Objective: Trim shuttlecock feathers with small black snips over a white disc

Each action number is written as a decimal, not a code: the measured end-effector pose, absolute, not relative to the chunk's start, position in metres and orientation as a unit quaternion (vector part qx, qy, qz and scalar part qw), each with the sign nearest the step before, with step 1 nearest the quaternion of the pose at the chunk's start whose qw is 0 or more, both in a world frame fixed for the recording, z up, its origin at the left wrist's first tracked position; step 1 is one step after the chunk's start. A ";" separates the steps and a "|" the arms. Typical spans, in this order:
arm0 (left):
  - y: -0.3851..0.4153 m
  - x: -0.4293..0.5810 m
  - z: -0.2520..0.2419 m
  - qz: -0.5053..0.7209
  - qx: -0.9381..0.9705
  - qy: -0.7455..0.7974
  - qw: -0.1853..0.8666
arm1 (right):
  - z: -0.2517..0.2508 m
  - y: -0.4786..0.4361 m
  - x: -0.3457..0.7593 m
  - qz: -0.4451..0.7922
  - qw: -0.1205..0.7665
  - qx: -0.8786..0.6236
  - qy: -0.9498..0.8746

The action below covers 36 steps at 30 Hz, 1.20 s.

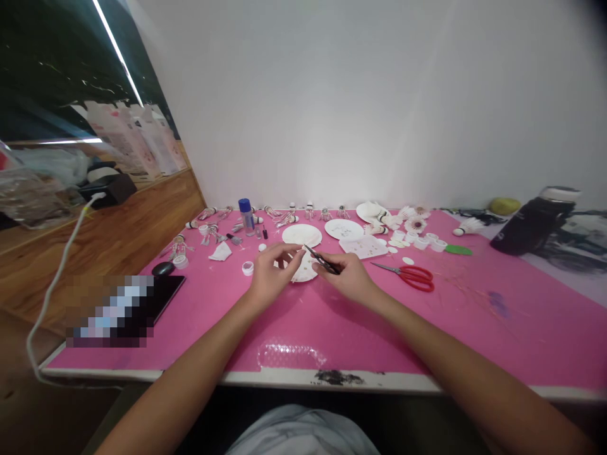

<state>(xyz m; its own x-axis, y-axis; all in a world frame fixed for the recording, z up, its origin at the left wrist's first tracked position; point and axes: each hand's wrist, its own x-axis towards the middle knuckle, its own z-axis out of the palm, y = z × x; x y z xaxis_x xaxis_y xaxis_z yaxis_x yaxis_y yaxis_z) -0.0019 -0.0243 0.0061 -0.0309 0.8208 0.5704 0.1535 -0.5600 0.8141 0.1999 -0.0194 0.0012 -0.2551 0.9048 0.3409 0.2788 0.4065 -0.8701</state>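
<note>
Pink bench [308, 328]: our left hand [270, 275] pinches a white paper plate piece [303, 268], right hand [346, 278] clamped on black tweezers [322, 260]; we could tear the paper if the tips slip.

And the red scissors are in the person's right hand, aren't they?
Not quite. The head view shows the red scissors lying on the pink tabletop, to the side of the right hand. That hand holds a small black tool instead.
</note>
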 end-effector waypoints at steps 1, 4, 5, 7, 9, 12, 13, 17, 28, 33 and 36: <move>-0.024 -0.002 0.005 0.609 0.651 0.380 0.250 | 0.001 -0.020 0.200 0.349 0.443 -0.419 -0.712; -0.021 -0.005 0.002 0.597 0.684 0.373 0.191 | 0.000 -0.019 0.199 0.346 0.440 -0.423 -0.713; -0.020 -0.006 0.000 0.594 0.695 0.368 0.171 | 0.000 -0.019 0.199 0.346 0.441 -0.422 -0.713; -0.017 -0.007 -0.002 0.587 0.714 0.357 0.133 | -0.001 -0.019 0.199 0.348 0.443 -0.420 -0.712; -0.016 -0.007 -0.003 0.580 0.727 0.352 0.103 | -0.002 -0.019 0.199 0.349 0.444 -0.422 -0.709; -0.016 -0.006 -0.002 0.578 0.718 0.371 0.111 | -0.002 -0.019 0.199 0.355 0.445 -0.424 -0.704; -0.017 -0.005 -0.002 0.580 0.708 0.380 0.134 | -0.001 -0.020 0.198 0.358 0.446 -0.425 -0.702; -0.018 -0.002 0.000 0.575 0.658 0.392 0.286 | -0.001 -0.020 0.198 0.366 0.450 -0.423 -0.697; -0.015 -0.002 0.007 0.579 0.576 0.359 0.453 | 0.002 -0.024 0.199 0.310 0.435 -0.432 -0.727; -0.013 -0.004 0.009 0.565 0.572 0.351 0.480 | 0.000 -0.020 0.204 0.257 0.440 -0.441 -0.739; -0.012 -0.004 0.006 0.550 0.566 0.345 0.509 | -0.001 -0.020 0.205 0.245 0.435 -0.425 -0.755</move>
